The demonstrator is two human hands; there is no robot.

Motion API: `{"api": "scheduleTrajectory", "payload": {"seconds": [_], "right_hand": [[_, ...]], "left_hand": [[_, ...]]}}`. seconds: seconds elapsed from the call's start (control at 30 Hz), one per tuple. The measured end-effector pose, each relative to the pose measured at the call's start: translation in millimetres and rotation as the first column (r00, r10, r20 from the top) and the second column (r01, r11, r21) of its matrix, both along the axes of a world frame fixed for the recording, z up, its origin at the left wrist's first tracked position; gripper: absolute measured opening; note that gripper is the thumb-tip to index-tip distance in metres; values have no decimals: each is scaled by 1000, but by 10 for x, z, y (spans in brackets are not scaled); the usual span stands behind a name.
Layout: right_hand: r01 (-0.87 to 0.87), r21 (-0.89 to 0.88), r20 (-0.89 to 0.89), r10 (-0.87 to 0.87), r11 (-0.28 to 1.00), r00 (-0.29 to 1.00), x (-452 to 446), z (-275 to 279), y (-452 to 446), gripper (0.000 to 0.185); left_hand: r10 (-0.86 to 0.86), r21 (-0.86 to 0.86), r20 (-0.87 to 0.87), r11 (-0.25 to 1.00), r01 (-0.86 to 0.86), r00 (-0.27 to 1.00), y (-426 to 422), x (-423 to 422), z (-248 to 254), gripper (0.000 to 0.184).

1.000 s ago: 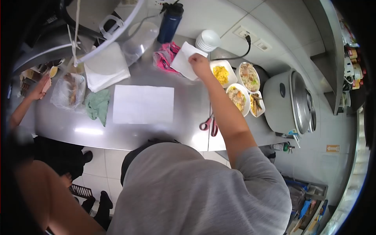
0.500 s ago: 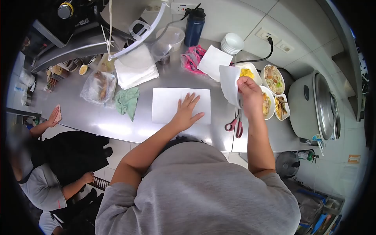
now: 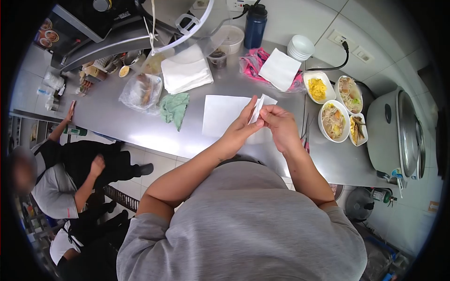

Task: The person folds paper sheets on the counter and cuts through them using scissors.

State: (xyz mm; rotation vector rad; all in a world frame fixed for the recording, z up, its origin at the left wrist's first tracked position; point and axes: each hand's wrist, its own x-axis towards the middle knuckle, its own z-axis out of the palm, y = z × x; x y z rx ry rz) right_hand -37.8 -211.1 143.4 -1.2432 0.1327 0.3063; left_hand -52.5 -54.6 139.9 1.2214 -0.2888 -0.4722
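Left hand (image 3: 241, 129) partly open; right hand (image 3: 280, 124) pinches folded paper (image 3: 257, 108).

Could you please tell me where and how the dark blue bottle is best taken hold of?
I would wrap a hand around the middle of the blue bottle, coming from the front of the counter: it stands upright, its body looks straight-sided, and the wall is close behind.

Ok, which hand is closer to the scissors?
Right. The right hand is just left of the scissors, pinching a small white paper; the left hand is farther left, on the other side of that paper.
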Motion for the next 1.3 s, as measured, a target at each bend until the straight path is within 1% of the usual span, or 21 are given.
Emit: {"api": "scheduleTrajectory", "payload": {"seconds": [0.07, 0.17, 0.27, 0.37, 0.47, 0.5, 0.6, 0.63, 0.7, 0.73, 0.77, 0.8, 0.83, 0.9, 0.93, 1.0, 1.03, 1.1, 1.13, 1.2, 1.3], "right_hand": [[-30, -11, -14, 29, 999, 999, 20, -49, -10, 13], [-58, -44, 12, 58, 997, 998, 30, -98, -10, 14], [-23, 1, -9, 23, 1000, 1000, 36, -130, 4, 15], [52, -9, -21, -52, 999, 998, 87, -93, -104, 14], [-140, -182, -1, 142, 973, 990, 293, -310, -481, 12], [-141, -116, -62, 135, 983, 989, 348, -378, -538, 15], [-231, -271, -95, 213, 934, 972, 554, -799, -732, 17], [-280, -345, -104, 260, 896, 960, 597, -958, -748, 21], [-174, -137, -305, 125, 975, 944, 561, -1028, -664, 27], [-99, -42, -409, 73, 994, 909, 537, -1033, -607, 31], [-85, -39, -369, 65, 996, 927, 501, -994, -538, 36], [-70, -37, -329, 54, 997, 943, 449, -934, -464, 41], [-53, -34, -294, 41, 998, 955, 415, -910, -441, 46], [-111, -186, -161, 81, 976, 984, 416, -1182, -493, 50], [-131, -262, -96, 109, 956, 989, 416, -1332, -534, 52], [-27, -326, -135, -19, 945, 991, 430, -1366, -488, 53], [24, -357, -150, -82, 934, 985, 437, -1381, -452, 54], [100, -419, -60, -138, 902, 989, 430, -1480, -400, 52], [138, -447, -14, -162, 884, 987, 428, -1522, -384, 51], [173, -494, 21, -188, 852, 982, 418, -1554, -356, 50], [200, -542, 45, -210, 816, 977, 427, -1575, -346, 51]], "left_hand": [[15, 17, -28, 1000, -15, 999, 14, -4, -9, 76], [18, -73, -191, 997, -32, 981, 16, -1, 60, 76], [105, -60, -262, 990, -125, 959, 26, 18, -9, 72], [130, 48, -173, 991, -124, 976, 129, 87, -179, 53], [115, 287, -198, 956, -54, 974, 443, 227, -439, 34], [182, 310, -182, 943, -119, 966, 491, 242, -459, 22], [274, 432, -271, 891, -137, 923, 689, 418, -714, 21], [321, 445, -262, 877, -181, 910, 724, 478, -831, 20], [421, 471, -237, 838, -276, 876, 816, 590, -1103, 19], [442, 527, -186, 798, -291, 877, 895, 637, -1279, 18], [459, 580, -134, 755, -306, 878, 985, 681, -1477, 18], [470, 628, -84, 709, -320, 878, 1024, 701, -1521, 19], [505, 591, -115, 727, -350, 855, 1045, 695, -1581, 18], [563, 515, -179, 752, -411, 807, 1039, 680, -1572, 19], [572, 513, -155, 743, -429, 805, 1049, 695, -1622, 19], [591, 508, -107, 724, -467, 799, 1049, 734, -1686, 20], [588, 585, -29, 666, -463, 809, 1058, 758, -1712, 21], [552, 715, 125, 526, -460, 824, 1041, 797, -1558, 22], [548, 715, 152, 513, -474, 822, 1034, 810, -1567, 23], [541, 713, 207, 487, -504, 815, 1032, 831, -1598, 26], [492, 764, 240, 436, -475, 837, 1051, 870, -1625, 29]]}}
